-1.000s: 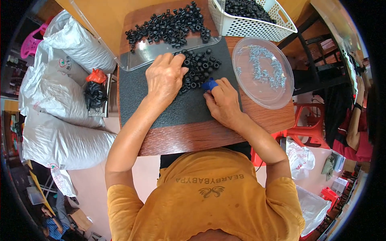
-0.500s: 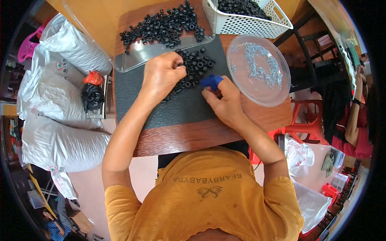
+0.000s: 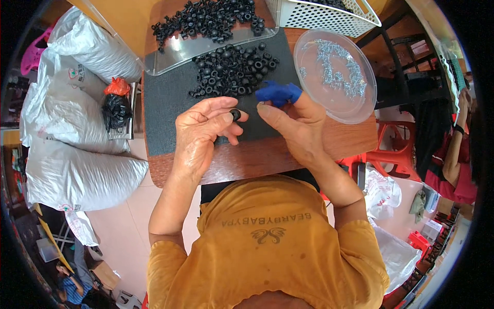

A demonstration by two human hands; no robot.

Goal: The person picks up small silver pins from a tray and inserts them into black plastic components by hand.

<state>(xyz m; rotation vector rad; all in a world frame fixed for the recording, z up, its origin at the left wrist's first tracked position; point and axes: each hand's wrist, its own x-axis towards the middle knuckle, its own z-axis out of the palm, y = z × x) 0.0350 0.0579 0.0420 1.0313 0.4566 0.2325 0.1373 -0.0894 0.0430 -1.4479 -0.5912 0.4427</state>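
A small round black plastic part (image 3: 235,114) sits between the thumb and fingers of my left hand (image 3: 198,131), over the near part of a dark mat (image 3: 167,110). Facing it, my right hand (image 3: 301,123) has its thumb and fingers closed together in a pinch. Blue wrapping (image 3: 278,94) covers fingertips of that hand and hides whatever they hold. Just beyond both hands lies a loose pile of similar black parts (image 3: 234,72) on the mat.
A clear tray (image 3: 177,66) with many black parts stands at the far left of the table (image 3: 231,162). To the right, a round clear plastic dish (image 3: 337,113) carries tiny silvery pieces. Behind it is a white perforated basket (image 3: 329,19). Full white sacks (image 3: 85,175) line the left side.
My left hand has come back from the pile toward me, and a black part now shows in its fingers. My right hand has stayed close by, slightly turned. The view has shifted a little.
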